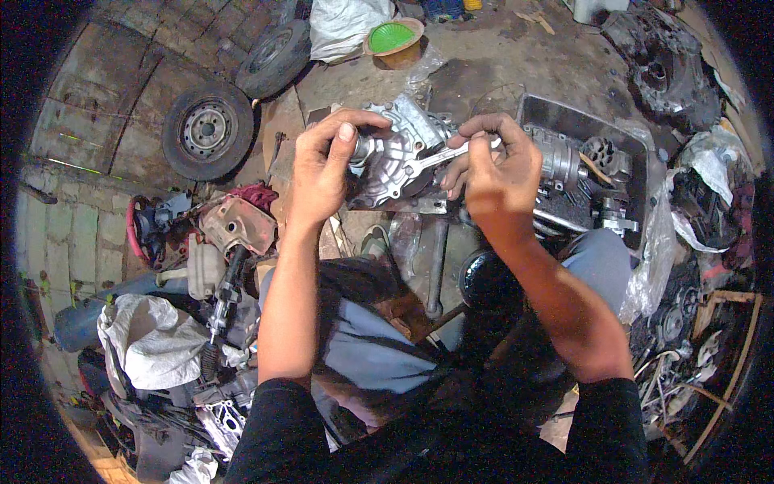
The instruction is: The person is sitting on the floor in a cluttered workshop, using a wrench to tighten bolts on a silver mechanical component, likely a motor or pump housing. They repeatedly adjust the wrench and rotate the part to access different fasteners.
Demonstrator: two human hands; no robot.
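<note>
My left hand (pixel 321 165) is closed around a silver cylindrical part (pixel 363 151) at the left side of a cast-metal housing (pixel 387 177), its index finger reaching over the top. My right hand (pixel 504 173) grips a silver wrench (pixel 431 161) between thumb and fingers, with the wrench's head lying over the housing's face. A flat metal plate (pixel 431 205) shows beneath the housing. Just right of my right hand, a compressor-like metal unit (pixel 564 165) sits among other parts in a grey tray (pixel 651 173).
Two wheels (pixel 208 133) lie at the upper left near a white sack (pixel 343 28) and a green-lined bowl (pixel 393 40). Car parts (pixel 230 222) and a crumpled sack (pixel 149 347) crowd the left. Below the housing are a long bar (pixel 435 274) and a black round object (pixel 480 278). More parts (pixel 673 319) clutter the right.
</note>
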